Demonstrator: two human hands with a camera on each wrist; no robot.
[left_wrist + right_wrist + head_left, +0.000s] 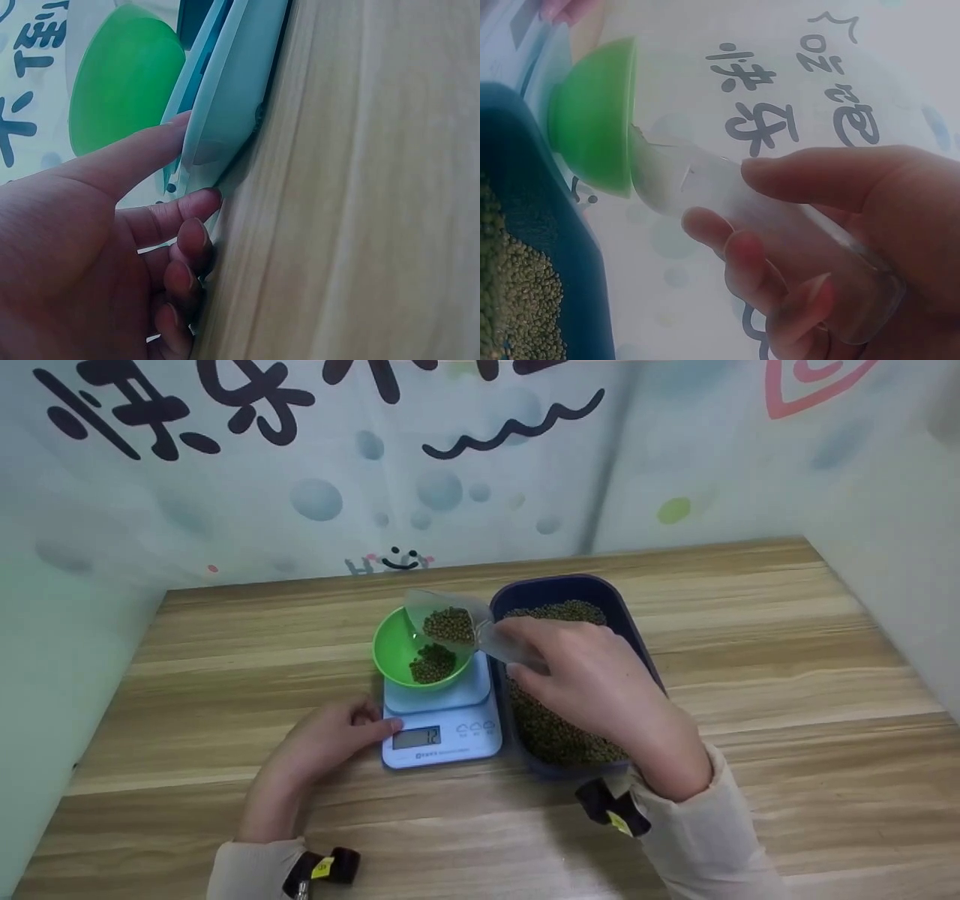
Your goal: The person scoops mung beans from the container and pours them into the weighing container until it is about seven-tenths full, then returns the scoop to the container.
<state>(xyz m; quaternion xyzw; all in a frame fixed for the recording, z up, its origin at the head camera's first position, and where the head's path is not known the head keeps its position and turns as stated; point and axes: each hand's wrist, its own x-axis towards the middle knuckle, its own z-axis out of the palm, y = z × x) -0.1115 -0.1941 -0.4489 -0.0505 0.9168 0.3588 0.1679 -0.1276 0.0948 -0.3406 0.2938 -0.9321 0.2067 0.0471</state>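
Note:
My right hand (pixel 592 675) grips the handle of a clear plastic scoop (pixel 780 232), tilted over a green bowl (pixel 386 649). Mung beans (pixel 448 625) lie in the scoop, and a small heap of them (pixel 433 663) is in the bowl. Under the bowl is a light-blue kitchen scale (pixel 450 756), its display reading about 12. At the scale's left edge, my left hand (pixel 330 735) pinches it, thumb on top and index finger against the side, as the left wrist view shows. The scoop's lip meets the bowl's rim in the right wrist view.
A dark blue tub (pixel 626 622) of mung beans stands just right of the scale, partly under my right hand and forearm. All of it sits on a wood-grain table (pixel 750 660). A printed backdrop (pixel 487 472) rises behind the table's far edge.

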